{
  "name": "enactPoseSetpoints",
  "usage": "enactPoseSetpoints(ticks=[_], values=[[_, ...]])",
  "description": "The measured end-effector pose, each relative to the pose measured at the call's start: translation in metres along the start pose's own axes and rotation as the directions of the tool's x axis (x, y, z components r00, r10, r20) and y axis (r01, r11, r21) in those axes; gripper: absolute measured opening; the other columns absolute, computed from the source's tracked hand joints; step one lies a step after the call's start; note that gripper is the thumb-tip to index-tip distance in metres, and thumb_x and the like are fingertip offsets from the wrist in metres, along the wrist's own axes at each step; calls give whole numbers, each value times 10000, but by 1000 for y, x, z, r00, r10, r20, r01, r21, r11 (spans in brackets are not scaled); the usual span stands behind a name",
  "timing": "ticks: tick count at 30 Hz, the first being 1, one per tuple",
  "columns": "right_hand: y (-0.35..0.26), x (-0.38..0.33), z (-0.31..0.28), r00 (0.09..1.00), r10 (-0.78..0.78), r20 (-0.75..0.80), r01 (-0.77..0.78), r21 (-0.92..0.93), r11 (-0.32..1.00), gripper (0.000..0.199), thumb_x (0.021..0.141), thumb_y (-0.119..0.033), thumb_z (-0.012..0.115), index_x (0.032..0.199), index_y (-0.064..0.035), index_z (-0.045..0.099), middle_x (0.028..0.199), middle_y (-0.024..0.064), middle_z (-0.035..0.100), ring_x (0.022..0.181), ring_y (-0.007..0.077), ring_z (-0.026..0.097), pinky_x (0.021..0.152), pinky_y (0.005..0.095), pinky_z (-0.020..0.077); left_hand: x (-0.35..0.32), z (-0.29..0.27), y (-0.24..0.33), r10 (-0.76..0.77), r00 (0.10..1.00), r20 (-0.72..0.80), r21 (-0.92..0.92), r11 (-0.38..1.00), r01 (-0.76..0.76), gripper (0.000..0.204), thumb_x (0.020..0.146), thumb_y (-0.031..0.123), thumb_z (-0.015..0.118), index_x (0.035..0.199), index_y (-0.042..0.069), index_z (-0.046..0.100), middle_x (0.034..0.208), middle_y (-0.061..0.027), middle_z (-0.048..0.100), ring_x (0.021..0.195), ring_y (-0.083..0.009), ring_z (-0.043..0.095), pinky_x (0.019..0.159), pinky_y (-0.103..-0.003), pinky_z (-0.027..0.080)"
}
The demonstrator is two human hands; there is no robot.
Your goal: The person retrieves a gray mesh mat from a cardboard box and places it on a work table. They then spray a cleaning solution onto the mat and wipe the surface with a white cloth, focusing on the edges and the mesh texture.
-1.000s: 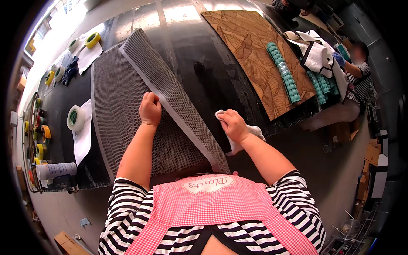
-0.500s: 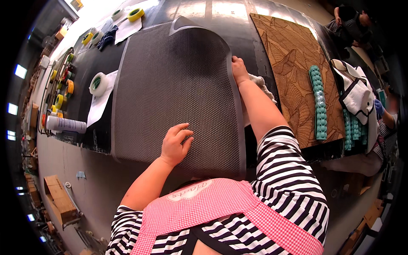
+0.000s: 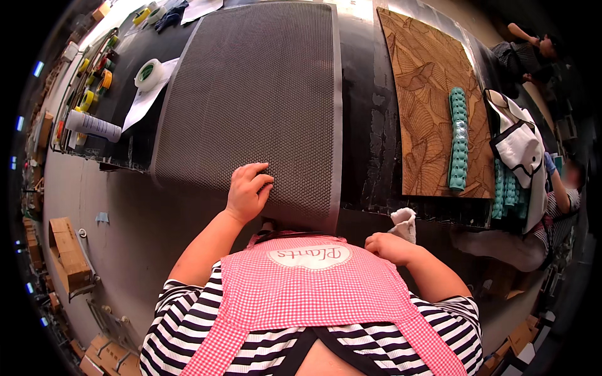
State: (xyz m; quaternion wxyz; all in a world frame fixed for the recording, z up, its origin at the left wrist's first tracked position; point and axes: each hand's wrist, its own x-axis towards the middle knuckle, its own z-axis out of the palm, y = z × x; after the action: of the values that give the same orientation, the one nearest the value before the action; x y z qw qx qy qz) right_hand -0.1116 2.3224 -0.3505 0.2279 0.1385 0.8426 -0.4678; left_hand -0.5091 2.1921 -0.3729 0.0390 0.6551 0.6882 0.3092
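Left hand fingers curled, pressed on grey mesh sheet spread over black desk, right hand fingers closed around white cloth

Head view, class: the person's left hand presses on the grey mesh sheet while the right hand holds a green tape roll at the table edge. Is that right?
Not quite. In the head view the left hand does press on the grey mesh sheet, but the right hand holds a white cloth, not a tape roll.

My left hand reaches forward, forearm extended, fingers curled and knuckles bent, palm down. My right hand sits drawn back close to my body, elbow bent, its grip closed in a loose fist.
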Motion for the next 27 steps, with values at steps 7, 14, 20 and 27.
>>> enactPoseSetpoints(ticks=[7,14,20,27], values=[[-10,-13,10,721,135,-680,151,344,927,218,767,74,636,942,-33,711,906,78,669,863,205,651,793,291,511,-20,-4,48,69,965,251,-259,966,-2,174,810,73,717,982,59,694,1100,-83,660,996,-272,627,885,-371,503],[-40,21,9,396,213,-893,638,435,636,279,856,114,555,1089,5,663,1023,16,648,940,80,604,856,218,473,-41,-19,86,-144,795,589,-587,599,544,249,861,62,711,1106,35,678,1119,-59,641,1004,-172,636,891,-320,525],[-107,100,20,443,328,-834,763,543,350,225,883,21,696,1085,-19,607,987,33,666,885,91,627,809,241,513,-21,-13,124,-173,798,577,-737,311,600,224,886,6,668,1107,13,631,1096,-70,639,1015,-135,600,893,-289,504],[-142,151,73,614,360,-702,658,707,257,169,881,-11,707,1017,-22,608,934,34,661,838,90,611,771,246,506,-89,-38,88,-375,838,396,-465,705,535,104,861,62,652,939,16,602,834,-127,627,762,-249,608,699,-350,488]])
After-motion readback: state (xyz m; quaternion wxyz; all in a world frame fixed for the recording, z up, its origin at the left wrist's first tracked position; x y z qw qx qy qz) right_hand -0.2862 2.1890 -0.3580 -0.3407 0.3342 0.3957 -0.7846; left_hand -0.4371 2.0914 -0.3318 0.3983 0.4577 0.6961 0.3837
